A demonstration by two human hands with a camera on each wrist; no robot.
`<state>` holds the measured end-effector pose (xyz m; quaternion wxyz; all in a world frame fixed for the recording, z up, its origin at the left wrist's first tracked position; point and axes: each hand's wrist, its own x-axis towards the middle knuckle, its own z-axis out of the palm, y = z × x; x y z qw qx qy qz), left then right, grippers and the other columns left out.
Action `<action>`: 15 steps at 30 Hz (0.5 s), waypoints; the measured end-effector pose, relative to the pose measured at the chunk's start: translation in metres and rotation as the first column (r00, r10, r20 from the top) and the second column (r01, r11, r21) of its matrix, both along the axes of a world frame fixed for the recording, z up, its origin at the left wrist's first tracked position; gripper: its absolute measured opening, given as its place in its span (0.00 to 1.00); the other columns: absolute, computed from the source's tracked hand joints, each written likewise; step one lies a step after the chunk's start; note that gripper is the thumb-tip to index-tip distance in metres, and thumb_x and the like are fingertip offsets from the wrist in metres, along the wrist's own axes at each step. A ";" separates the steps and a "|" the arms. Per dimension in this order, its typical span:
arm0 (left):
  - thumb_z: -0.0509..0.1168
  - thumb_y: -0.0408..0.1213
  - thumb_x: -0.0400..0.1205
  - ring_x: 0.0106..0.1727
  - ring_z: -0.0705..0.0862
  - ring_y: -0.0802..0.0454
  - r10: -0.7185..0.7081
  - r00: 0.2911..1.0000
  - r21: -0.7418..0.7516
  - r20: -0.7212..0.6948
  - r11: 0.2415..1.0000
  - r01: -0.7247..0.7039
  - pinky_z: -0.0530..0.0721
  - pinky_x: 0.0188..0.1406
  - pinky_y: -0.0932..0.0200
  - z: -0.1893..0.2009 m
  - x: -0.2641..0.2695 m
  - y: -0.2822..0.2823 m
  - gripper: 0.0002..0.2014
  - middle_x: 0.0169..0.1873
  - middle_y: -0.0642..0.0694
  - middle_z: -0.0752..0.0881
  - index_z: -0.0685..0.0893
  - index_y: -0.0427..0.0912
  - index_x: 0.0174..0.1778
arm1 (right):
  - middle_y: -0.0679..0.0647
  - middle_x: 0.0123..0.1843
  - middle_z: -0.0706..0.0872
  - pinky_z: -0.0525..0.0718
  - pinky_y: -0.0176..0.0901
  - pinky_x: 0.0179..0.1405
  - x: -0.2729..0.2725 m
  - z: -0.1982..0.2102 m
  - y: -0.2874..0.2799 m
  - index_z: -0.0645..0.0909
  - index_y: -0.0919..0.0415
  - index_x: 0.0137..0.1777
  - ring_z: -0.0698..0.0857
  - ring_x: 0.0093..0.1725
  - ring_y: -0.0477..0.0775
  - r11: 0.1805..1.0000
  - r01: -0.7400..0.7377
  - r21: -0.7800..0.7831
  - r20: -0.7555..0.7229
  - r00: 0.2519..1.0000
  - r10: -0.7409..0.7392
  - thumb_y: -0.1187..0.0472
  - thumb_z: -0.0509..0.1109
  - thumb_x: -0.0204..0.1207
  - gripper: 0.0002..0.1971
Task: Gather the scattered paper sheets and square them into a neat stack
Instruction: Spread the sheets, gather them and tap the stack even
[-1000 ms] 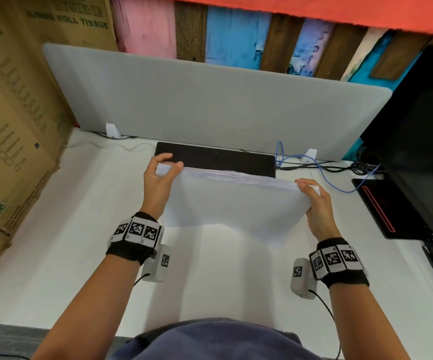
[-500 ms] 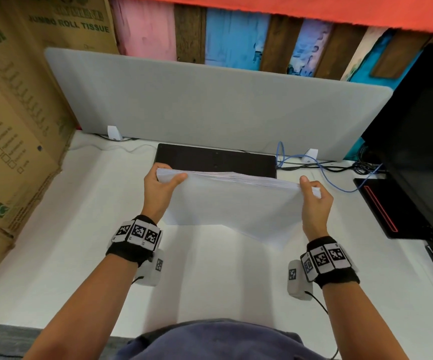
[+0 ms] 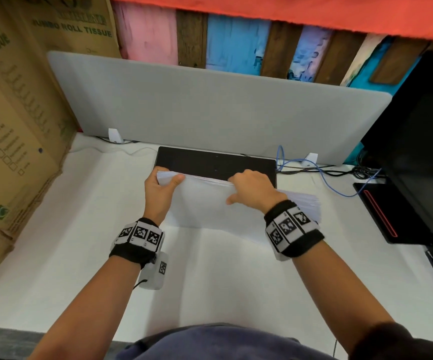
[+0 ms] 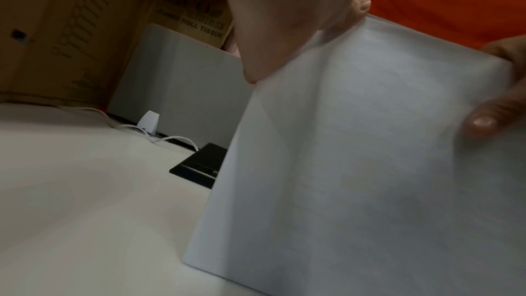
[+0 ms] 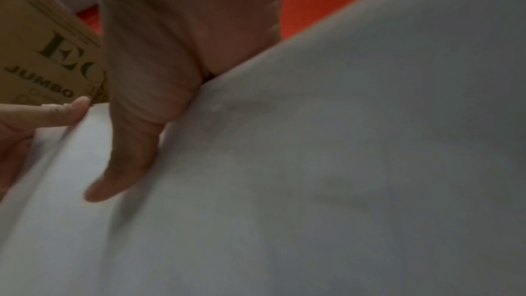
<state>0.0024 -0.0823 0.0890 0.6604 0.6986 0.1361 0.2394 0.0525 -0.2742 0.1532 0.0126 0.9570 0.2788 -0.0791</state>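
A stack of white paper sheets [image 3: 205, 206] stands on its long edge on the white desk [image 3: 210, 276], leaning toward me. My left hand [image 3: 162, 187] grips its upper left corner, thumb on the near face. My right hand [image 3: 249, 188] pinches the top edge near the middle, thumb on the near face and fingers behind. At the right end the sheets fan out unevenly. The left wrist view shows the stack's near face [image 4: 370, 165] with my left hand [image 4: 284, 19] on its top corner. The right wrist view is filled by paper [image 5: 313, 188] beneath my right hand [image 5: 136, 120].
A black keyboard [image 3: 215, 162] lies just behind the stack, in front of a grey divider panel [image 3: 210, 107]. Cardboard boxes [image 3: 15, 126] wall off the left side. A black monitor [image 3: 423, 152], its base [image 3: 381, 211] and a blue cable [image 3: 327, 178] sit at the right.
My right hand left the stack's right end and slid left to the middle of the top edge. My left hand kept its grip on the left corner.
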 end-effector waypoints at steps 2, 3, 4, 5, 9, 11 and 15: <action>0.70 0.33 0.75 0.40 0.78 0.54 0.020 1.000 -0.006 0.000 1.000 -0.020 0.79 0.42 0.60 -0.001 0.000 0.000 0.12 0.36 0.51 0.78 0.73 0.51 0.39 | 0.62 0.60 0.84 0.77 0.50 0.54 0.003 0.003 0.006 0.79 0.58 0.64 0.80 0.62 0.64 0.999 -0.006 0.048 -0.076 0.997 0.010 0.50 0.71 0.73 0.22; 0.71 0.34 0.74 0.42 0.79 0.52 0.027 1.000 -0.009 0.003 1.000 -0.027 0.80 0.44 0.57 -0.001 0.000 -0.002 0.12 0.38 0.51 0.78 0.73 0.51 0.40 | 0.62 0.60 0.84 0.76 0.50 0.54 0.003 0.004 0.006 0.79 0.57 0.65 0.80 0.63 0.64 0.997 -0.003 0.074 -0.102 0.995 0.011 0.51 0.71 0.74 0.21; 0.72 0.37 0.73 0.45 0.79 0.49 0.034 0.999 -0.011 0.004 0.999 -0.034 0.81 0.48 0.53 -0.001 0.000 -0.004 0.12 0.40 0.51 0.78 0.73 0.52 0.42 | 0.61 0.59 0.84 0.75 0.49 0.53 0.002 0.007 0.004 0.80 0.57 0.64 0.80 0.62 0.64 0.994 0.002 0.106 -0.112 0.994 0.010 0.51 0.70 0.74 0.19; 0.72 0.42 0.71 0.51 0.79 0.48 0.047 0.999 -0.002 0.006 0.999 -0.047 0.80 0.54 0.50 -0.002 0.000 -0.007 0.14 0.44 0.52 0.79 0.74 0.51 0.46 | 0.61 0.56 0.86 0.73 0.47 0.50 0.002 0.009 0.000 0.82 0.56 0.60 0.81 0.61 0.63 0.989 0.009 0.146 -0.107 0.994 0.007 0.51 0.69 0.75 0.16; 0.67 0.65 0.59 0.70 0.67 0.48 0.299 0.951 0.262 -0.078 0.926 -0.270 0.60 0.73 0.49 -0.005 -0.001 -0.009 0.47 0.67 0.49 0.73 0.67 0.44 0.71 | 0.55 0.33 0.82 0.69 0.42 0.35 0.004 0.025 -0.031 0.84 0.52 0.39 0.81 0.40 0.56 0.884 0.112 0.455 -0.105 0.992 -0.072 0.52 0.72 0.72 0.06; 0.67 0.66 0.59 0.75 0.64 0.45 0.374 0.926 0.219 -0.058 0.909 -0.354 0.58 0.78 0.47 -0.002 -0.002 -0.009 0.53 0.74 0.42 0.68 0.59 0.41 0.76 | 0.46 0.26 0.80 0.71 0.34 0.27 0.001 0.031 -0.048 0.81 0.53 0.35 0.78 0.28 0.43 0.681 0.227 0.697 -0.224 0.970 -0.094 0.58 0.74 0.72 0.06; 0.72 0.37 0.72 0.60 0.79 0.62 0.057 0.986 -0.236 0.156 0.971 -0.019 0.81 0.54 0.72 0.026 -0.002 -0.023 0.40 0.70 0.42 0.73 0.57 0.42 0.77 | 0.35 0.25 0.87 0.80 0.24 0.29 -0.011 0.026 -0.067 0.82 0.55 0.40 0.84 0.27 0.31 0.193 0.366 0.910 -0.367 0.930 -0.035 0.69 0.70 0.73 0.08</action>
